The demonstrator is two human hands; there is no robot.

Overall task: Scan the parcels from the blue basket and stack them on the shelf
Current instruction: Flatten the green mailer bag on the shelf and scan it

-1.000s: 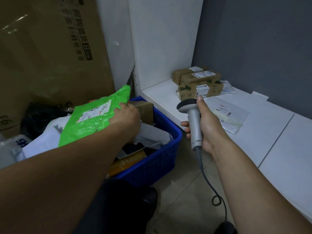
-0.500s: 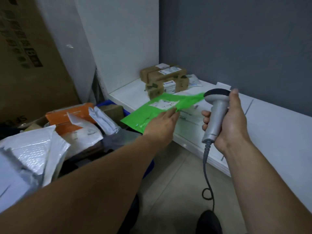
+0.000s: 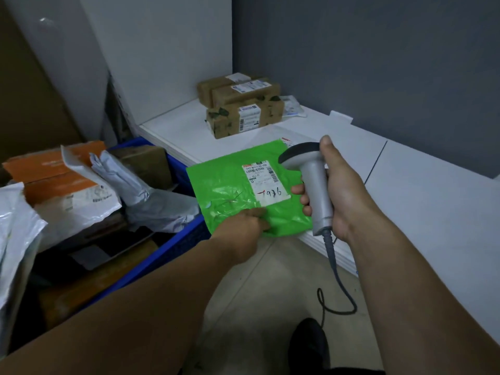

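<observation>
My left hand (image 3: 244, 230) pinches the near edge of a green plastic parcel (image 3: 232, 190), held flat over the front edge of the white shelf (image 3: 405, 201). Its white label (image 3: 266, 184), with "1936" written in red, faces up. My right hand (image 3: 338, 190) grips a grey barcode scanner (image 3: 311, 180) just right of the label, its head over the parcel's far right corner. The blue basket (image 3: 173, 244) at the left holds several parcels: white and grey bags, orange boxes, a brown box.
Three brown taped boxes (image 3: 240, 106) are stacked at the back of the shelf by the white side panel, with a flat plastic packet (image 3: 292, 109) behind them. The scanner cable (image 3: 335, 282) loops down to the tiled floor. Large cardboard stands at far left.
My left hand has lifted the green parcel out of the basket, carried it right to the shelf edge and turned it label-up. The scanner hand has stayed close beside it.
</observation>
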